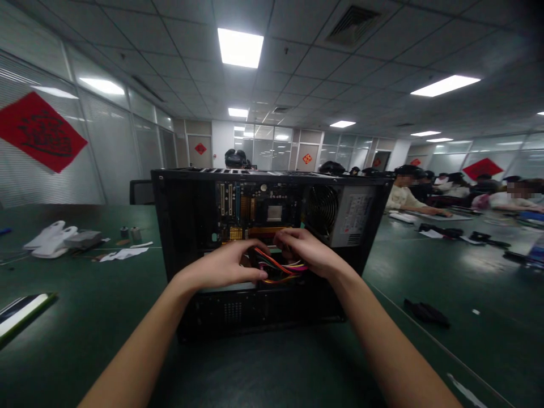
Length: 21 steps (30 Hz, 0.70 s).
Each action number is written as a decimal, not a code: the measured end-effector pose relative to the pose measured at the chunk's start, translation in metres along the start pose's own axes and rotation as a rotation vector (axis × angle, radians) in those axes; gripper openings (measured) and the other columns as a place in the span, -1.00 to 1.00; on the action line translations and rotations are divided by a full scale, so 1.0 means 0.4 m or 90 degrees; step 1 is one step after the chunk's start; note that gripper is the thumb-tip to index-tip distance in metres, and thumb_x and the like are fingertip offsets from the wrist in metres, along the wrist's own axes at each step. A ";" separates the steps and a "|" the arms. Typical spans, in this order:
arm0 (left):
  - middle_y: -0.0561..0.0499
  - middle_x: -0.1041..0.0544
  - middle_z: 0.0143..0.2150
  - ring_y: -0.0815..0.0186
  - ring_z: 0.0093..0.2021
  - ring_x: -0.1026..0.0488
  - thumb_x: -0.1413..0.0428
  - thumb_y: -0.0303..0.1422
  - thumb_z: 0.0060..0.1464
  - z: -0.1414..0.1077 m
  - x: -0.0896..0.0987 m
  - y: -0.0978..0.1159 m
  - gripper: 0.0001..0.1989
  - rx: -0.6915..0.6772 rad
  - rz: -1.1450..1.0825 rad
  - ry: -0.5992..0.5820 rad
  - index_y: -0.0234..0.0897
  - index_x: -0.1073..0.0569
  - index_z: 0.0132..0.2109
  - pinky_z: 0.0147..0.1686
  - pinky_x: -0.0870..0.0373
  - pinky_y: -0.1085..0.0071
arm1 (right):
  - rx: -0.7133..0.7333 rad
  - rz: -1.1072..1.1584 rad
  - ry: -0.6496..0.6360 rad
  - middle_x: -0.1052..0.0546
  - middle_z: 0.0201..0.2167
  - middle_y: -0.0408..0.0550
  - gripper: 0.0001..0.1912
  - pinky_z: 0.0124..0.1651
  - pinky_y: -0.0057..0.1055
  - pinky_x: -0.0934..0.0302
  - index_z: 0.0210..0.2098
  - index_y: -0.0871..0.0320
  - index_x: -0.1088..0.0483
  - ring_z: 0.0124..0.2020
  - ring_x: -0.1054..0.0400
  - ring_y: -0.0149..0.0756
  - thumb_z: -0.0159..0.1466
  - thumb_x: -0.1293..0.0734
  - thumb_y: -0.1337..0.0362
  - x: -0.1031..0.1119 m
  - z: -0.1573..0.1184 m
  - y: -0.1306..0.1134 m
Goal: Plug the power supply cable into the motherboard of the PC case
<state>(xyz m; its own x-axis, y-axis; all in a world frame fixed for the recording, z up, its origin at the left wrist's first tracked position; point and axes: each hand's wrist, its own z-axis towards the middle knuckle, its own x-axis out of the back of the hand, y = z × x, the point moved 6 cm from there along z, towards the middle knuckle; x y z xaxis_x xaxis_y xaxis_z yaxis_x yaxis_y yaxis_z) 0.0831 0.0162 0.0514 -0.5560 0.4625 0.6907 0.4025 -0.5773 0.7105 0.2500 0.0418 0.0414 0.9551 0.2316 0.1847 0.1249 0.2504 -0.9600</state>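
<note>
A black computer case (272, 309) stands in front of me with its side panel off. Inside show the motherboard (276, 195) and, at the upper right, the power supply (352, 215) with its round fan (322, 209). My left hand (232, 262) curls around a bundle of coloured cables (276, 263), thumb in front and fingers behind. My right hand (308, 249) reaches in from the right, fingers bent together by the same bundle, near the board's lower edge. Its fingertips are partly hidden, so what they pinch cannot be made out.
The green table (114, 328) carries a white plastic bag (51, 239), a grey box (84, 239) and paper scraps (125, 253) at left. At right lie a dark cloth-like item (426, 313) and a small white piece (476, 311). Several people sit farther back, one in a pale top (402, 198).
</note>
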 end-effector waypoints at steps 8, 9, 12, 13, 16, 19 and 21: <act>-0.04 -0.59 -0.21 0.28 -0.28 -0.47 -0.12 -0.20 0.18 -0.024 0.024 0.025 -0.68 -0.016 -0.035 0.018 -0.37 -0.51 -0.05 -0.33 -0.37 0.43 | 0.069 -0.435 -0.069 -0.57 -0.14 0.04 -0.68 0.00 -0.29 -0.22 -0.17 0.17 -0.49 -0.11 -0.42 -0.18 0.37 -0.21 0.10 -0.049 -0.042 -0.028; -0.04 -0.59 -0.22 0.27 -0.29 -0.47 -0.11 -0.21 0.19 -0.020 0.029 0.023 -0.68 -0.014 -0.038 0.041 -0.36 -0.51 -0.05 -0.33 -0.37 0.42 | 0.087 -0.473 -0.048 -0.57 -0.11 0.06 -0.69 0.05 -0.27 -0.20 -0.16 0.16 -0.50 -0.07 -0.42 -0.15 0.38 -0.20 0.13 -0.053 -0.054 -0.045; -0.06 -0.60 -0.13 0.21 -0.15 -0.49 -0.12 -0.25 0.18 -0.007 0.042 0.028 -0.67 -0.041 -0.064 0.116 -0.33 -0.51 0.01 -0.16 -0.42 0.33 | 0.144 -0.445 -0.002 -0.57 -0.09 0.03 -0.69 0.08 -0.25 -0.22 -0.13 0.13 -0.50 -0.02 -0.42 -0.15 0.40 -0.18 0.14 -0.063 -0.088 -0.100; -0.07 -0.60 -0.09 0.18 -0.08 -0.48 -0.12 -0.26 0.17 -0.004 0.044 0.031 -0.67 -0.052 -0.072 0.138 -0.32 -0.51 0.03 -0.08 -0.41 0.29 | 0.159 -0.403 -0.004 -0.57 -0.09 0.01 -0.69 0.06 -0.27 -0.25 -0.11 0.12 -0.49 -0.03 -0.43 -0.17 0.40 -0.19 0.12 -0.067 -0.096 -0.114; -0.11 -0.58 -0.01 0.14 -0.03 -0.48 -0.16 -0.23 0.15 -0.001 0.040 0.038 -0.62 -0.048 -0.099 0.159 -0.33 -0.51 0.06 -0.04 -0.42 0.24 | 0.182 -0.299 -0.001 -0.57 -0.12 -0.01 -0.68 -0.09 -0.32 -0.32 -0.04 0.15 -0.46 -0.13 -0.45 -0.22 0.36 -0.25 0.10 -0.070 -0.107 -0.136; -0.11 -0.58 -0.02 0.19 -0.10 -0.51 -0.21 -0.26 0.11 -0.006 0.027 0.050 -0.57 -0.036 -0.136 0.125 -0.32 -0.49 0.10 -0.11 -0.44 0.30 | 0.168 -0.245 0.010 -0.56 -0.25 -0.02 -0.68 -0.26 -0.37 -0.32 -0.03 0.19 -0.45 -0.29 -0.43 -0.29 0.33 -0.28 0.13 -0.058 -0.104 -0.136; -0.10 -0.59 -0.04 0.22 -0.10 -0.52 -0.22 -0.29 0.12 -0.013 0.021 0.059 -0.57 -0.036 -0.165 0.098 -0.30 -0.47 0.13 -0.12 -0.45 0.33 | 0.144 -0.201 -0.012 -0.55 -0.28 -0.03 -0.67 -0.31 -0.39 -0.32 -0.03 0.20 -0.45 -0.35 -0.41 -0.32 0.32 -0.29 0.14 -0.050 -0.101 -0.134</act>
<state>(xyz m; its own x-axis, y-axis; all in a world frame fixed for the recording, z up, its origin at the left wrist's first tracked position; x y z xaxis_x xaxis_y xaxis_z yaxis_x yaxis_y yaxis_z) 0.0842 0.0030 0.0734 -0.7403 0.4945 0.4555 0.1938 -0.4918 0.8489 0.2349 -0.0142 0.0805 0.8739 0.1262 0.4694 0.3478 0.5122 -0.7853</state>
